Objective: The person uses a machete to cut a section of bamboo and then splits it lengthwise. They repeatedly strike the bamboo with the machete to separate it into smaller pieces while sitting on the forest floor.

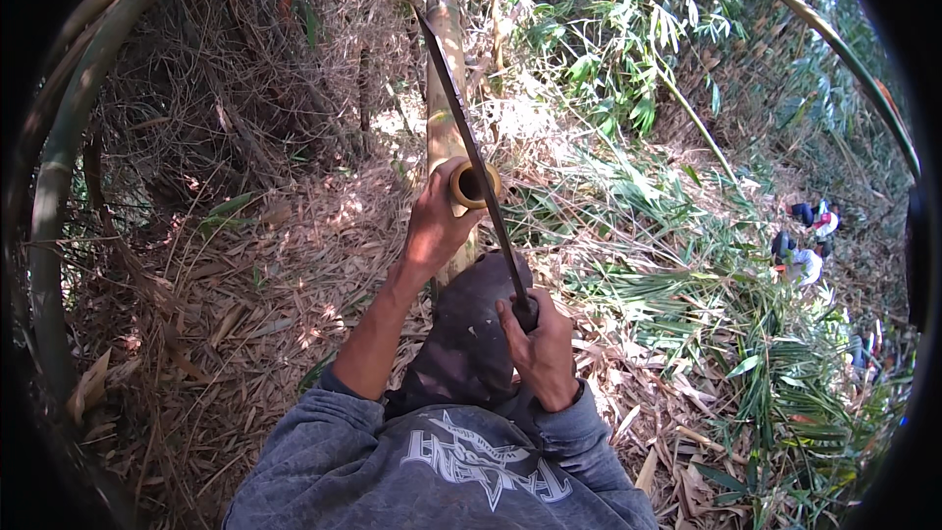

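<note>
My left hand (435, 226) grips the cut upper end of a pale bamboo pole (444, 98), whose hollow round opening (473, 184) faces me. My right hand (537, 348) is closed on the handle of a long dark machete (469, 142). The blade runs from my right hand up and to the left, lying across the rim of the hollow end. My raised knee in dark trousers (471, 334) sits just below the pole's end, between my two forearms.
Dry bamboo leaves and twigs (245, 304) cover the sloping ground. A thick green bamboo stem (59, 157) arcs along the left edge. Green cut foliage (687, 265) lies to the right. Other people (807, 240) crouch far down the slope on the right.
</note>
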Available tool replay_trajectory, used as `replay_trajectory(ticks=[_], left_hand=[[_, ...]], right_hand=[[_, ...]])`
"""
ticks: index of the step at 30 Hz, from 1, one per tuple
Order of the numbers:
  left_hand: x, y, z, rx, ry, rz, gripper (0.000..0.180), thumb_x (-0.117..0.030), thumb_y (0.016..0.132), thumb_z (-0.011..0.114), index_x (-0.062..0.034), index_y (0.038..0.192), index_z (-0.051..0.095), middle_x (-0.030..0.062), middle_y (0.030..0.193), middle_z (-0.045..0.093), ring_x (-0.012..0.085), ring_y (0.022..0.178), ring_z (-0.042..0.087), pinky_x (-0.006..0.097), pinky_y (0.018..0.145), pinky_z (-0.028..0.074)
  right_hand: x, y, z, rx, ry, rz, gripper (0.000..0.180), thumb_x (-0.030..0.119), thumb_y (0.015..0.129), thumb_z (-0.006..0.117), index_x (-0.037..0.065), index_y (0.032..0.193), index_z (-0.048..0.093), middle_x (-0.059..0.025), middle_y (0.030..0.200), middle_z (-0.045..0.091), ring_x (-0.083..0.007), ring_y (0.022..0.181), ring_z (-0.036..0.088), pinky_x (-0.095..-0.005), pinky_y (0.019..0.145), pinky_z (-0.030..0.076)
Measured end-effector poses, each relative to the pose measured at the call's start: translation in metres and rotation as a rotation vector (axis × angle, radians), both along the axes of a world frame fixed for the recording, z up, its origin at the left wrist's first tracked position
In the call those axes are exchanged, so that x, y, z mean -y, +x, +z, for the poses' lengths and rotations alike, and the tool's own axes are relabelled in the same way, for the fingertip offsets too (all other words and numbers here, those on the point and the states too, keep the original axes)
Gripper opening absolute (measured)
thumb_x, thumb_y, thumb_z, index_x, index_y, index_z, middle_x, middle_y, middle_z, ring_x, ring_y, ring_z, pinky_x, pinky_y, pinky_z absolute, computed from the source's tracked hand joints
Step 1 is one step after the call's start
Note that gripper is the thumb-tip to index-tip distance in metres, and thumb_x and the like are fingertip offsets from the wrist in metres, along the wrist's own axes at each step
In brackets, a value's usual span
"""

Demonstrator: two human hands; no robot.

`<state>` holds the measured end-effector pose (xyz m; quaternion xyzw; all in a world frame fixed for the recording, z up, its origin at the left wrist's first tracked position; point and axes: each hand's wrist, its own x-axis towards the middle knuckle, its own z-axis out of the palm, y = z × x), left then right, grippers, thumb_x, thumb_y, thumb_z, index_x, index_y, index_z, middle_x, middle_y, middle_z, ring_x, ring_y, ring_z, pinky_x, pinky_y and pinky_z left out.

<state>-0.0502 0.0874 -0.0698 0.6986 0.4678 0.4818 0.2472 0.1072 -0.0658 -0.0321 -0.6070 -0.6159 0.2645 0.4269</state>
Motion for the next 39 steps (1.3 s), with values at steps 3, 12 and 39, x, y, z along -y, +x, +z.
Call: replay_trajectory(ticks=[3, 12, 39], left_hand=[[0.002, 0.002, 0.001, -0.018, 0.054, 0.059, 0.056, -0.022, 0.077, 0.083, -0.006, 0.121, 0.051, 0.0122, 0.105, 0.063, 0.0287, 0.097, 0.064, 0.04, 0.083, 0.052], [0.007, -0.004, 0.003, -0.136, 0.265, 0.111, 0.064, -0.018, 0.068, 0.089, -0.0032, 0.116, 0.05, 0.0104, 0.103, 0.058, 0.0265, 0.093, 0.063, 0.039, 0.081, 0.052], [-0.034, -0.025, -0.006, 0.387, -0.061, -0.057, 0.059, 0.002, 0.073, 0.083, 0.002, 0.123, 0.052, 0.0113, 0.109, 0.066, 0.0181, 0.096, 0.066, 0.032, 0.086, 0.057]], right_hand=[[0.001, -0.001, 0.0, -0.014, 0.003, -0.001, 0.024, 0.015, 0.088, 0.073, 0.001, 0.097, 0.056, -0.0154, 0.065, 0.061, -0.0329, 0.054, 0.062, -0.0379, 0.049, 0.046], [0.008, -0.005, 0.006, -0.056, -0.028, -0.049, 0.024, 0.015, 0.087, 0.075, 0.0, 0.097, 0.059, -0.0131, 0.067, 0.064, -0.024, 0.056, 0.065, -0.0334, 0.051, 0.047], [0.024, 0.003, -0.005, -0.14, -0.095, -0.115, 0.024, 0.015, 0.084, 0.076, -0.001, 0.095, 0.062, -0.0161, 0.077, 0.067, -0.0259, 0.066, 0.066, -0.0341, 0.06, 0.049]])
